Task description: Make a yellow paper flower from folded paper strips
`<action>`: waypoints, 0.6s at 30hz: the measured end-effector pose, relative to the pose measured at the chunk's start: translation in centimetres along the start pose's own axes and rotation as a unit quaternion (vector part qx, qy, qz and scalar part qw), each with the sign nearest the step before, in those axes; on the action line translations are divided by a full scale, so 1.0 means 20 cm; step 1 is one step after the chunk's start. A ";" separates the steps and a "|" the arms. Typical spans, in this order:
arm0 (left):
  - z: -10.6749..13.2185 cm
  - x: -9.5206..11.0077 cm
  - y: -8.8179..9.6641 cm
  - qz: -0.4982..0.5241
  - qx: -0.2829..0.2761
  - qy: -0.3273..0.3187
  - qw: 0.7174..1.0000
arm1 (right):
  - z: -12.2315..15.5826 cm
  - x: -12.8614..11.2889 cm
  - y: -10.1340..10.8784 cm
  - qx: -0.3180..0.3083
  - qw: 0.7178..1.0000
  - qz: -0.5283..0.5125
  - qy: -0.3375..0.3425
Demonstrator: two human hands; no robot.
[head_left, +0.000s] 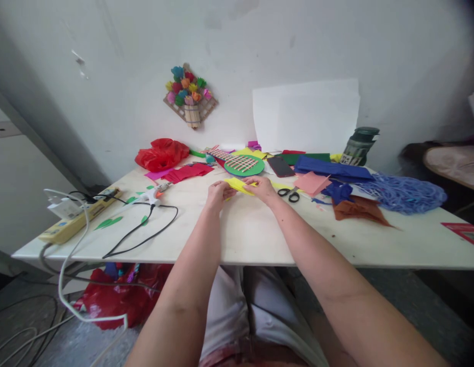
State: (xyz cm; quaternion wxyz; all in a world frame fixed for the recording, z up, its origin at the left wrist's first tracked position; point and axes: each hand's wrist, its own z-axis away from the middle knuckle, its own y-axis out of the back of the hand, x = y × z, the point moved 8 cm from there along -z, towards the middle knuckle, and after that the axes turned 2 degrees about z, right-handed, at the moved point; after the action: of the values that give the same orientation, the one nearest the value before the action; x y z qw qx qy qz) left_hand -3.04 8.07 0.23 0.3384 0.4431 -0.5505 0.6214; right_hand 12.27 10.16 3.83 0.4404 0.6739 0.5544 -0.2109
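Between my two hands is a folded strip of yellow crepe paper [239, 185], held just above the table. My left hand [220, 193] pinches its left end, and my right hand [263, 188] grips the right end with the fingers closed. Just beyond the hands lies a green disc [255, 168] with a lattice of thin sticks [239, 160] on it. Black-handled scissors [289, 194] rest to the right of my right hand, partly over more yellow paper. A salmon-pink paper piece [312, 183] lies beside them.
A glue gun [154, 194] with a looping cord lies at left, near a yellow power strip [81, 216]. At right are a phone [280, 166], blue paper [332, 169], brown paper [357, 210], blue stringy material [408, 193] and a dark bottle [361, 146]. A red bag [162, 154] sits at back left.
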 end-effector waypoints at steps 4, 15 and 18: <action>0.01 0.00 -0.01 0.001 -0.006 0.001 1.000 | 0.00 0.03 -0.01 0.007 1.000 0.014 -0.017; 0.01 -0.01 -0.04 -0.001 -0.045 -0.001 0.999 | 0.00 0.07 -0.05 -0.050 0.997 0.017 -0.048; 0.01 0.00 -0.05 -0.011 -0.055 -0.004 0.998 | 0.00 0.07 -0.04 -0.032 0.997 0.051 -0.043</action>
State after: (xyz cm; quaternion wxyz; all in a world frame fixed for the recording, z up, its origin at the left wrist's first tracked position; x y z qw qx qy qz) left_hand -2.11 8.12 0.56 0.3665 0.4323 -0.5803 0.5848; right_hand 12.04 10.89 2.45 0.4954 0.6770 0.5066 -0.1989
